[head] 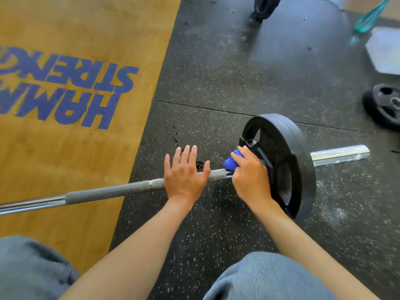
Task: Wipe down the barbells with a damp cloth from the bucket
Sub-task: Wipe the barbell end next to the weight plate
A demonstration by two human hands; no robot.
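Barbell on a gym floor, wiped beside its plate.
The floor (227,72) is dark speckled rubber beside a wooden platform (65,148). The barbell (108,191) lies across both, with its plate (287,161) on the rubber. The left hand (184,176) rests spread and flat on the bar; the right hand (251,178) grips a blue cloth (232,162) against the bar, touching the plate.

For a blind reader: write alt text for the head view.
A right hand grips a blue cloth on a barbell beside its black plate, while the left hand rests flat on the bar, over speckled rubber floor.
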